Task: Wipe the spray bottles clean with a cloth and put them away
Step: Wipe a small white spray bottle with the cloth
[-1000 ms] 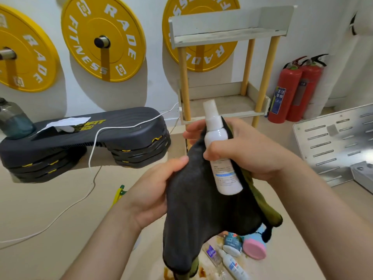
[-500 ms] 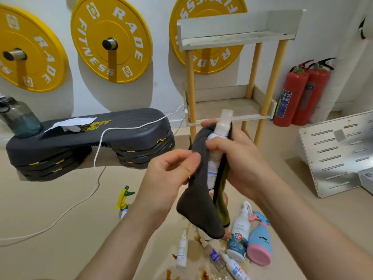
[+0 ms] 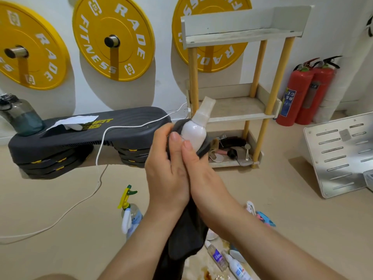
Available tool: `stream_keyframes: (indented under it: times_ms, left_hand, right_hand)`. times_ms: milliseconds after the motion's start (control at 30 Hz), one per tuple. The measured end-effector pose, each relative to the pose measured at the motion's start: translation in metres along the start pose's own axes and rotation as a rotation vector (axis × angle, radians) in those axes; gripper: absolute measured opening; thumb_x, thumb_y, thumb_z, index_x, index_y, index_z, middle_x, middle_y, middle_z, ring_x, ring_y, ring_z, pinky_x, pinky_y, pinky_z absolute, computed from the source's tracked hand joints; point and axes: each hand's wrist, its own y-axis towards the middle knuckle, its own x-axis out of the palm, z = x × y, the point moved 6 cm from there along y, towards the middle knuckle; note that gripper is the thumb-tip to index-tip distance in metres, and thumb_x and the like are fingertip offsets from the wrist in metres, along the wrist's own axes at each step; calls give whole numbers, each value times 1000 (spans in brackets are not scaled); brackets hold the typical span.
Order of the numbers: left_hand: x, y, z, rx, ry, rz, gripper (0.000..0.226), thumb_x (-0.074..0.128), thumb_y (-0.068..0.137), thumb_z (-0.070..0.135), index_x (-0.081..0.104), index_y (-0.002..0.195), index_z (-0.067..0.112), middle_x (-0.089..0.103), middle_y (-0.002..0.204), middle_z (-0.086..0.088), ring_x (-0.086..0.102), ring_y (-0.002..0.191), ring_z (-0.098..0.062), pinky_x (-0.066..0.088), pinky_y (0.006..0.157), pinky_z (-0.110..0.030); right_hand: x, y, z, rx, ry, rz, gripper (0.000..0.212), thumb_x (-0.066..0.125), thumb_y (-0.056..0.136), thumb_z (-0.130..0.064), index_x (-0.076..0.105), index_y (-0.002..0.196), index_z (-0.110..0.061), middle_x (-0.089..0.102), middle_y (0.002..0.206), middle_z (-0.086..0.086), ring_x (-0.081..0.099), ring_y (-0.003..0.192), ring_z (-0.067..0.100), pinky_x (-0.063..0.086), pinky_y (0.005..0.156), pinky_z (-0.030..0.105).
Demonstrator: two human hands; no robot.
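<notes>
Spray bottle [image 3: 194,132], white and tilted, is wrapped in a dark grey cloth [image 3: 181,239] in front of the rack [image 3: 242,34]. The left hand [image 3: 165,170] grips the cloth around it, and the right hand [image 3: 201,172] grips its lower part, thumb on its body. The rack's bottom shelf holds small clutter. Yellow plates [image 3: 113,37] left of the rack read "RADE FITNESS".

The beige floor [image 3: 292,229] carries a trigger spray bottle [image 3: 130,213] standing upright left of centre, small bottles [image 3: 218,257] lying by brown spill stains [image 3: 207,276] near the bottom edge, and a blue bottle [image 3: 265,219] near them. A white cable [image 3: 66,216] trails across it. A black step platform [image 3: 88,134], a wooden shelf unit [image 3: 238,110], two red fire extinguishers [image 3: 302,96] and a slotted metal panel [image 3: 341,154] stand farther back.
</notes>
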Motion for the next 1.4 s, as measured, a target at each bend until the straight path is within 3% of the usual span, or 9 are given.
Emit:
stream_keyframes:
  times_ms: [200, 367, 500, 700, 800, 900, 1033, 1200, 1400]
  left_hand:
    - [13, -5, -25, -508, -439, -130, 19, 56, 97, 28, 66, 110, 18, 72, 106, -8, 67, 107, -26, 53, 96, -45]
    - [11, 5, -29, -586, -545, -188, 28, 73, 71, 20, 68, 96, 9, 74, 88, -10, 69, 85, -22, 60, 80, -35]
    - [15, 3, -32, -793, -738, -321, 43, 59, 84, 37, 63, 107, 2, 73, 102, -21, 72, 92, -28, 62, 75, -38]
    - [9, 3, -27, -702, -613, -446, 34, 77, 79, 21, 73, 112, 11, 66, 107, -20, 53, 90, -36, 45, 81, -50]
    - [4, 5, -27, -698, -604, -340, 28, 78, 66, 18, 79, 94, 14, 67, 93, -19, 54, 81, -32, 45, 75, -44]
    - [4, 5, -23, -694, -601, -328, 26, 82, 66, 12, 77, 91, 16, 72, 84, -12, 65, 74, -27, 57, 73, -38]
    - [-4, 14, -22, -541, -283, -500, 41, 75, 71, 46, 73, 105, 24, 56, 62, -6, 47, 47, -13, 44, 47, -23]
    - [-10, 17, -23, -492, -337, -473, 47, 72, 80, 49, 73, 90, 3, 63, 81, -17, 58, 79, -19, 48, 74, -33]
    - [1, 1, -21, -647, -782, -695, 39, 60, 84, 30, 72, 109, 4, 71, 104, -17, 68, 99, -23, 56, 81, -29]
  right_hand:
    - [-12, 8, 9, 117, 47, -215, 68, 60, 79, -54, 40, 141, -35, 67, 120, -19, 61, 112, -8, 49, 96, 17]
    - [-29, 12, 8, 99, 119, -112, 47, 69, 81, -28, 59, 126, -21, 74, 113, -3, 69, 106, 9, 54, 85, 19]
    - [-40, 12, -1, 127, 27, -89, 21, 66, 92, -21, 64, 111, -29, 76, 105, -4, 71, 100, 11, 56, 89, 26]
    - [-47, 12, 8, 219, 26, -81, 23, 64, 68, -29, 66, 91, -25, 73, 84, 0, 69, 87, 21, 52, 95, 49]
    - [-30, 6, 1, 157, 36, -341, 40, 77, 74, -30, 63, 112, -30, 74, 101, -4, 70, 100, 17, 56, 92, 36]
    - [-23, 6, -3, 75, -93, -320, 35, 78, 83, -13, 63, 113, -23, 73, 96, -11, 70, 96, 6, 54, 82, 21]
    - [-23, 1, -6, 137, -209, -386, 19, 72, 88, -9, 65, 100, -22, 73, 86, -9, 70, 85, 7, 54, 77, 20]
    - [-23, -1, -10, 177, -276, -491, 12, 71, 90, -22, 66, 100, -25, 71, 90, -4, 69, 87, 8, 54, 83, 25]
    - [-27, -2, -1, 285, 174, -515, 30, 73, 61, -24, 71, 89, -14, 67, 85, 11, 65, 77, 21, 54, 70, 31]
